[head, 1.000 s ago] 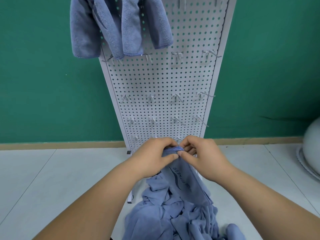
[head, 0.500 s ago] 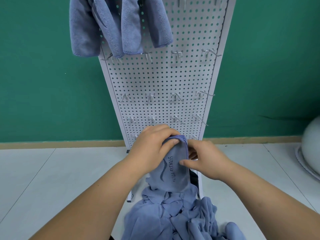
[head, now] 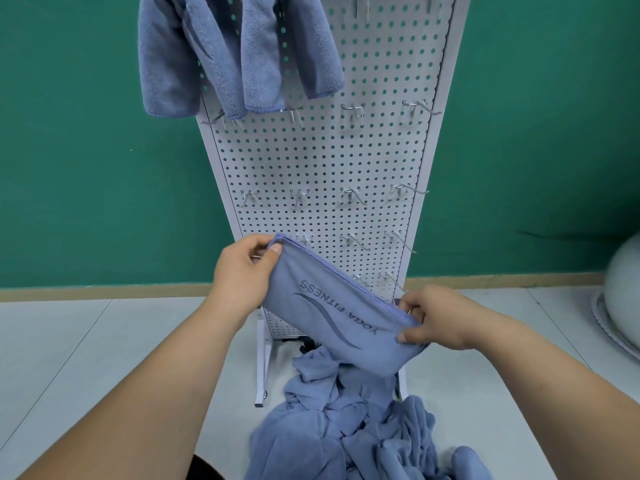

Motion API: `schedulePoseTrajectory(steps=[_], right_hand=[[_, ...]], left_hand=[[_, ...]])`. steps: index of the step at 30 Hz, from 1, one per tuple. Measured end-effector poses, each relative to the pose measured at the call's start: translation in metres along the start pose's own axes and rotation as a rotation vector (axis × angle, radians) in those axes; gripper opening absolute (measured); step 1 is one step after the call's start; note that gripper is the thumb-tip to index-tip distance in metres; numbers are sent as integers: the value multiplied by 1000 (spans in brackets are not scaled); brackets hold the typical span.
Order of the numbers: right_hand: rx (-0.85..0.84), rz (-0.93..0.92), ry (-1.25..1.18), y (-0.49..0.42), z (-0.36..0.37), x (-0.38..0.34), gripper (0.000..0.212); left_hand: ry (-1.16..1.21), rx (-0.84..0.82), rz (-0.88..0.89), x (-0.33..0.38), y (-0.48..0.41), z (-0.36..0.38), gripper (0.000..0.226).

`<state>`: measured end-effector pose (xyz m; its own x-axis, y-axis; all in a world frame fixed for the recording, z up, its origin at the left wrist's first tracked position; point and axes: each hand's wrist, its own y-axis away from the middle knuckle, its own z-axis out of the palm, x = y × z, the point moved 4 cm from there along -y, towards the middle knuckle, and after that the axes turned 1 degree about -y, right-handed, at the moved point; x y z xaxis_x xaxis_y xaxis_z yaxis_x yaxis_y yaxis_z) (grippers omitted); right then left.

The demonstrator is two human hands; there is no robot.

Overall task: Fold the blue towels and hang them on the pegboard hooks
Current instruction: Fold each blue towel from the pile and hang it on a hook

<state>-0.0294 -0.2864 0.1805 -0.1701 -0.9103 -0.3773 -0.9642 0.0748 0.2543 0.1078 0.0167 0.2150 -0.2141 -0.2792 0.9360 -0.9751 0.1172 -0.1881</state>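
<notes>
I hold a blue towel [head: 332, 306] printed "YOGA FITNESS" stretched in front of the white pegboard [head: 322, 161]. My left hand [head: 242, 271] pinches its upper left corner, and my right hand [head: 433, 317] pinches the lower right end of the same hemmed edge. The rest of the towel hangs down into a crumpled heap of blue towels [head: 346, 427] on the floor. Blue towels [head: 235, 53] hang folded at the top left of the pegboard. Several bare metal hooks [head: 351, 195] stick out in rows below them.
The pegboard stands on a white metal foot [head: 261, 368] on pale floor tiles, in front of a green wall [head: 86, 150]. A white rounded object [head: 620, 296] sits at the right edge on the floor.
My hands were together at one bunched corner of the towel. They have moved apart along the hem, left hand up and left, right hand down and right, spreading the printed edge.
</notes>
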Motion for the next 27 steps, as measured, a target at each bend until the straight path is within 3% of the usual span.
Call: schedulePoseTrajectory(steps=[4,7,13,17,22,25,27], right_hand=[[81,28,20,3,-19,9,31],[153,6,-108,11,-33,17,33],[302,-57,-779,29,-56,20,22],[476,-30,-1056,31,-64,12,22],[599,90,-1102,25,-57,15,23],[581,215,-1033,19,-45,24,42],[541,231,-1014,16,-40,28,56]], left_hand=[[6,48,-60,-5,-5,-4,8],[18,51,-92,-6,-6,-5,11],[137,48,-146,0,-4,-2,22],[200,38,-156,9,0,4,25],[237,59,-232,7,4,13,27],[203,77,-366,-9,6,15,16],[159,36,-424,-19,7,17,28]])
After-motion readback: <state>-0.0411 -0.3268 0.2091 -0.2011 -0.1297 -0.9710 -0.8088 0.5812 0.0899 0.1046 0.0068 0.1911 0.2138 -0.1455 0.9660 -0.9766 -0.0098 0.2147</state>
